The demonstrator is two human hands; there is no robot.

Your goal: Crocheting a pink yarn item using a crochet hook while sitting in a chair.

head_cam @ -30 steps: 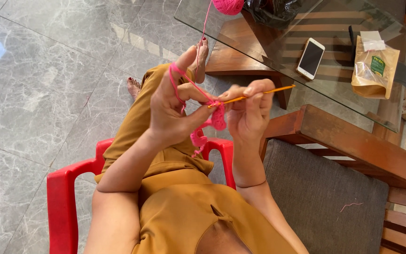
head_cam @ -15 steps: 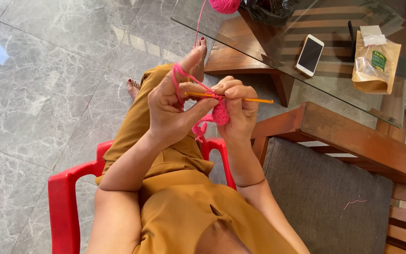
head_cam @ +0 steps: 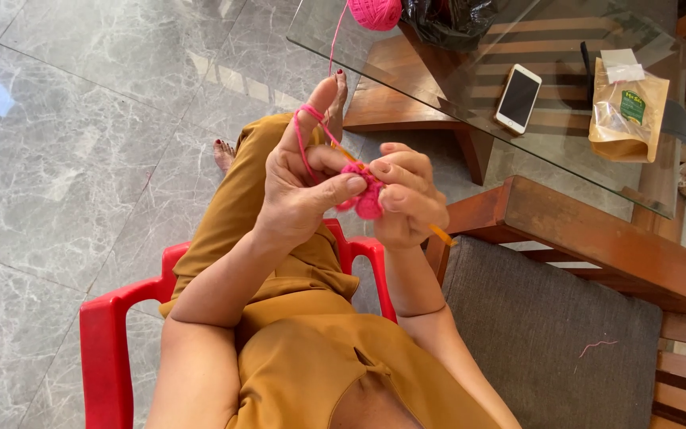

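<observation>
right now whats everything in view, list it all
crochet piece: 1, pink, pinched between both hands
crochet hook: 1, orange, in the right hand
yarn ball: 1, pink, on the glass table, strand running to the left index finger
glass table: 1, clear top on wood frame, ahead
phone: 1, white, on the table
pouch: 1, brown, on the table
black bag: 1, table's far edge
plastic chair: 1, red, under the person
cushioned seat: 1, grey, at right
left hand: index finger raised
right hand: closed around the hook

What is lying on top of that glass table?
On the glass table: a pink yarn ball, white phone, brown pouch and black bag. The bag's contents are hidden.
</observation>
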